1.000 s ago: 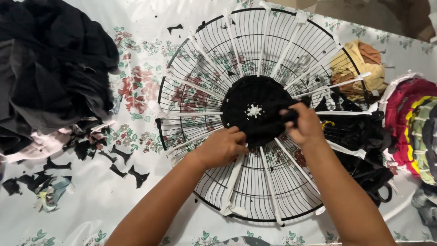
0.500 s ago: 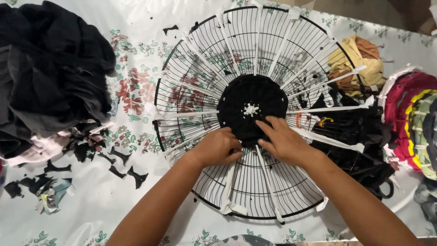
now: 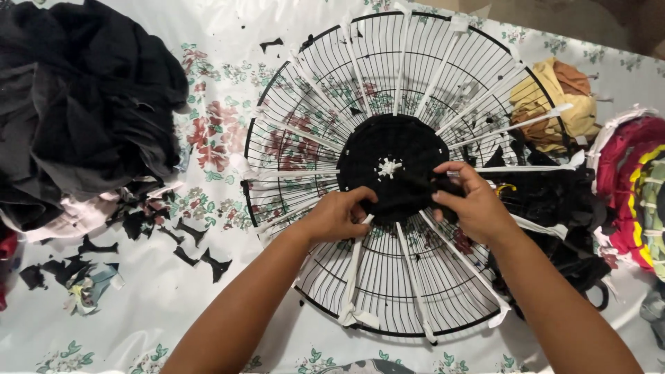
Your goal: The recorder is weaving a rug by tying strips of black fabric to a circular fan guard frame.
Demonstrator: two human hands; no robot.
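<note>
At the bottom of the frame two bare arms reach up from the person onto the worktop (image 3: 159, 305), which has a white cloth with flowers on it. Just past the arms lies a big round wire fan guard (image 3: 388, 277), flat on the cloth in the middle of the frame. White strips (image 3: 353, 277) run from its middle out to its rim like spokes, tied at the ends so they stay tight.

The left hand (image 3: 336, 216) rests on the lower edge of the black woven round (image 3: 391, 163) in the middle of the guard. Its fingers are curled together and press on the weave, it seems to keep that part from slipping. The right hand (image 3: 471, 204) is just beside it, a bit to the right. Its thumb and fingers are pinched shut on a black cloth strip (image 3: 422, 181), which lies across the weave. The strip looks pulled snug, so it sits close to the rows already there.

To the right of the guard is a heap of black cloth strips (image 3: 554, 201), near the right hand and easy to reach. Farther right, at the edge of the frame, are round mats in red, yellow and green (image 3: 634, 194). Behind the black heap sits a bundle of yellow and orange cloth (image 3: 554, 100).

On the left, small black scraps (image 3: 187, 242) are scattered on the cloth. In the upper left is a big pile of dark clothes (image 3: 83, 104), well apart from the hands.
</note>
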